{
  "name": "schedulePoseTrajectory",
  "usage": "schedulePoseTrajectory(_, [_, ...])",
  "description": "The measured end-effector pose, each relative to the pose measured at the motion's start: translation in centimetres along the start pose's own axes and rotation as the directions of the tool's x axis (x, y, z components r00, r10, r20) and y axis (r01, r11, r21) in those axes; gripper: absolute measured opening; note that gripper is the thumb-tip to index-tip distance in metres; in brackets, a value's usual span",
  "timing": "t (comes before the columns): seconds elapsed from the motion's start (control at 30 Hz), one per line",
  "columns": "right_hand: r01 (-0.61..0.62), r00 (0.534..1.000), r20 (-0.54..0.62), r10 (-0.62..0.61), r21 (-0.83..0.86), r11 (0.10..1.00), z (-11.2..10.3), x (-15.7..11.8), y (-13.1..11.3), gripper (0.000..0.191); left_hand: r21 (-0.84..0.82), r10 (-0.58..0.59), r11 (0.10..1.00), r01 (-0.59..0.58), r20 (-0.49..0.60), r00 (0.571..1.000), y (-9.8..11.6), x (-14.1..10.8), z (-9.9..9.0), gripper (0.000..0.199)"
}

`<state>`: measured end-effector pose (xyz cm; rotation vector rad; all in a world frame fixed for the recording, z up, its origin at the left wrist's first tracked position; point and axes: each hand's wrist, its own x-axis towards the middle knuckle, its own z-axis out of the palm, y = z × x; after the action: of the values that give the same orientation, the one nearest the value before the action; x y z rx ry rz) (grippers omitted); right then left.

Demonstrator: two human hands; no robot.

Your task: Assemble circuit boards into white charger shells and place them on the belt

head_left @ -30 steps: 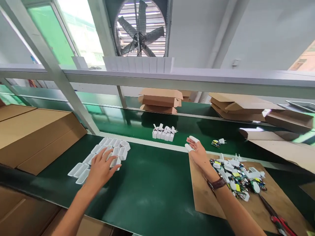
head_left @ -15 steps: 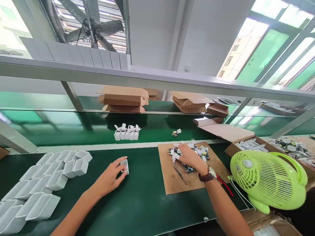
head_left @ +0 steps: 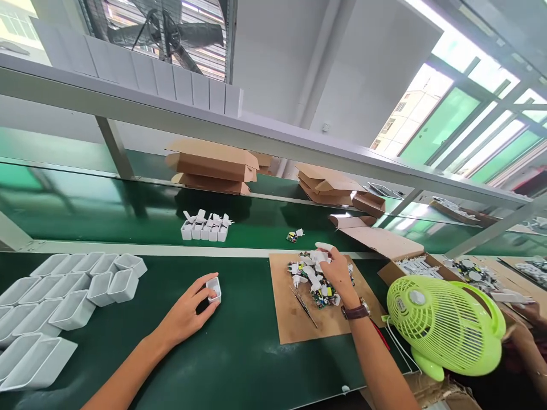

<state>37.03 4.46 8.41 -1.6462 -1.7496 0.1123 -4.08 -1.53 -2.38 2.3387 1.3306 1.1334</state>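
Note:
My left hand (head_left: 192,307) grips a small white plastic case (head_left: 215,289) between thumb and fingers, on the green table (head_left: 239,353). White coverings show on fingertips of my right hand (head_left: 335,272), which reaches over a pile of small circuit boards (head_left: 327,296) with white plastic parts. Its thumb and forefinger look apart, with no part visibly held. Under the pile lies a brown cardboard sheet (head_left: 287,330), and tweezers (head_left: 305,309) rest on it. Rows of open white cases (head_left: 73,310) stand on the left.
Filled white cases (head_left: 205,230) and a single board (head_left: 293,236) sit beyond the table's rail. A green fan (head_left: 444,324) stands on the right, before an open carton (head_left: 387,272) of white parts. Another person's hand (head_left: 523,336) shows at the right edge.
My right hand has shifted right and lifted slightly over the pile, its fingers spreading. The left hand keeps the white case, which now tilts a little differently. The view has turned somewhat.

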Motion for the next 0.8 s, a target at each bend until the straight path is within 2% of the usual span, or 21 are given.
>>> schedulePoseTrajectory(0.07, [-0.069,0.993,-0.081,0.091,0.248,0.966,0.3,0.5,-1.2,0.037,0.000,0.010,1.000,-0.010,-0.012,1.000,0.0,0.1,0.2,0.020])
schedulePoseTrajectory(0.1, [-0.076,0.991,-0.081,0.111,0.343,0.936,0.8,0.6,-1.9,0.036,-0.001,0.016,1.000,-0.016,-0.019,1.000,0.0,0.2,0.3,0.020])
schedulePoseTrajectory(0.2, [-0.049,0.998,0.051,0.031,0.423,0.905,3.5,-0.2,-4.5,0.034,0.009,0.032,0.999,-0.032,-0.040,0.999,0.1,0.3,0.6,0.020])
schedulePoseTrajectory(0.3, [0.029,0.972,0.199,-0.122,0.417,0.909,7.0,-2.3,-7.2,0.029,0.034,0.036,0.999,-0.034,-0.064,0.997,0.0,0.0,0.5,0.019])
schedulePoseTrajectory(0.33, [0.073,0.947,0.251,-0.199,0.436,0.897,8.0,-3.0,-8.0,0.028,0.043,0.035,0.999,-0.032,-0.072,0.997,-0.1,-0.1,0.4,0.019])
schedulePoseTrajectory(0.4, [0.171,0.828,0.402,-0.392,0.485,0.858,9.3,-4.1,-9.2,0.026,0.057,0.031,0.998,-0.026,-0.089,0.996,-0.4,-0.3,0.2,0.019])
schedulePoseTrajectory(0.47, [0.253,0.718,0.483,-0.500,0.488,0.835,9.8,-3.8,-9.8,0.025,0.062,0.025,0.998,-0.019,-0.101,0.995,-0.7,-0.3,0.0,0.019])
schedulePoseTrajectory(0.5, [0.296,0.700,0.508,-0.502,0.433,0.851,9.8,-3.1,-9.8,0.026,0.060,0.019,0.998,-0.013,-0.102,0.995,-0.8,-0.3,0.0,0.019])
schedulePoseTrajectory(0.6, [0.394,0.740,0.566,-0.364,0.074,0.916,9.5,1.2,-8.9,0.037,0.035,-0.010,0.999,0.013,-0.080,0.997,-1.0,-0.2,0.2,0.016])
schedulePoseTrajectory(0.7, [0.397,0.776,0.576,-0.257,-0.129,0.909,9.7,6.5,-7.3,0.044,-0.011,-0.051,0.999,0.051,-0.068,0.996,-1.1,-0.1,0.5,0.018])
schedulePoseTrajectory(0.8, [0.400,0.802,0.569,-0.183,-0.284,0.871,10.4,9.9,-6.3,0.034,-0.051,-0.082,0.996,0.079,-0.063,0.995,-1.1,-0.1,0.7,0.034])
